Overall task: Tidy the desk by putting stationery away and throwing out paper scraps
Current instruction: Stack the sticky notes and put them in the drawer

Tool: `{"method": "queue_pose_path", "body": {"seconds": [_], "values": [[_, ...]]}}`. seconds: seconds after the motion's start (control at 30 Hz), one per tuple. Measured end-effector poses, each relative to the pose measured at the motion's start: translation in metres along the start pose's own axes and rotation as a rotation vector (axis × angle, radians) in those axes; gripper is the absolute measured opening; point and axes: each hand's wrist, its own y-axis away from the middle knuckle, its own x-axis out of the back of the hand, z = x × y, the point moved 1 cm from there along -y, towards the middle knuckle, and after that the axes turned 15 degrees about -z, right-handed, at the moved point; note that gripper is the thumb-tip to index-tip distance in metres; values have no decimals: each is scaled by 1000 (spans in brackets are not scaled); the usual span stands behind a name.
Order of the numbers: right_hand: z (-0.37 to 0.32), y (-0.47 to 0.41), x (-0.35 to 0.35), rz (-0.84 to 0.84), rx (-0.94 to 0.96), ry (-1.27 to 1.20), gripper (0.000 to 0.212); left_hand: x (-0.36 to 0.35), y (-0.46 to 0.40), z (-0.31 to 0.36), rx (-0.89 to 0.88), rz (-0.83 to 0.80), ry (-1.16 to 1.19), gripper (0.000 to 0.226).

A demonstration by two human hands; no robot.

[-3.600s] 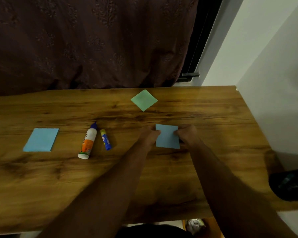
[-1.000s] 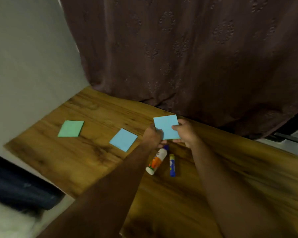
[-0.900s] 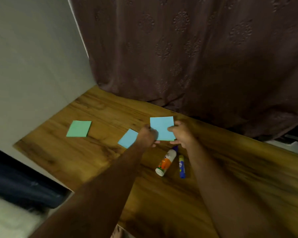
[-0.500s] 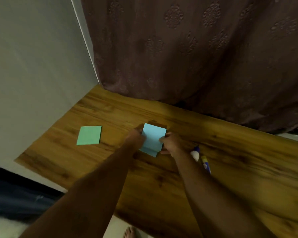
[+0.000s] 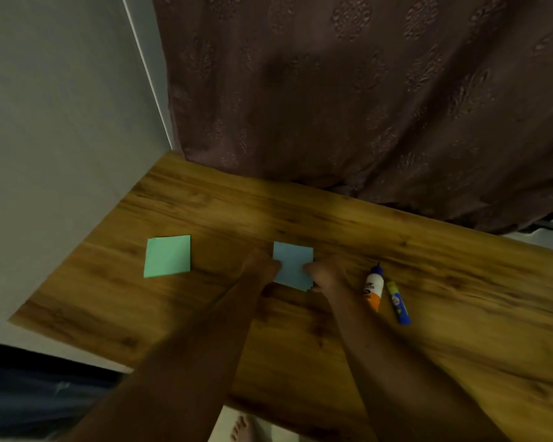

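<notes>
Both hands met over the blue paper (image 5: pixel 292 264) near the middle of the table (image 5: pixel 460 330). The left hand (image 5: pixel 261 266) pinched its left edge and the right hand (image 5: pixel 328 274) pinched its right edge, fingers curled in on the sheet. A stepped lower right corner hinted at a second blue sheet underneath, so this was probably a small stack being squared up; the blur made that uncertain, and whether the paper lay flat on the wood or was held just above it could not be told.

Judged from this layout, the tidying was at an early stage. The green paper (image 5: pixel 167 256) lay flat by itself toward the table's left edge, untouched. The glue bottle (image 5: pixel 373 290) and the glue stick (image 5: pixel 398 303) lay side by side just right of the right hand, neither put away. No bin or stationery holder showed in view, so nothing appeared to have been thrown out or stored.

What remained: collecting the green paper, disposing of the scraps, and stowing both glues.
</notes>
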Motion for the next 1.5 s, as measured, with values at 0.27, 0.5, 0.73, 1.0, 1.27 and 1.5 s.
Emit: {"method": "queue_pose_path", "body": {"seconds": [0.27,0.5,0.73,1.0,1.27,1.5], "values": [[-29,15,-19,-176,45,-249,43,39,22,-2,-130,-39,531,33],[-77,22,-88,-339,221,-163,42,104,43,-58,-94,179,594,35],[-108,25,-174,-444,219,-1,42,153,62,-127,-3,376,329,37],[-119,11,-223,-327,193,172,32,169,53,-156,138,365,29,46],[-125,8,-227,-238,216,311,33,167,40,-163,188,346,202,47],[-106,15,-203,-372,199,41,37,158,39,-144,128,400,422,47]]}}
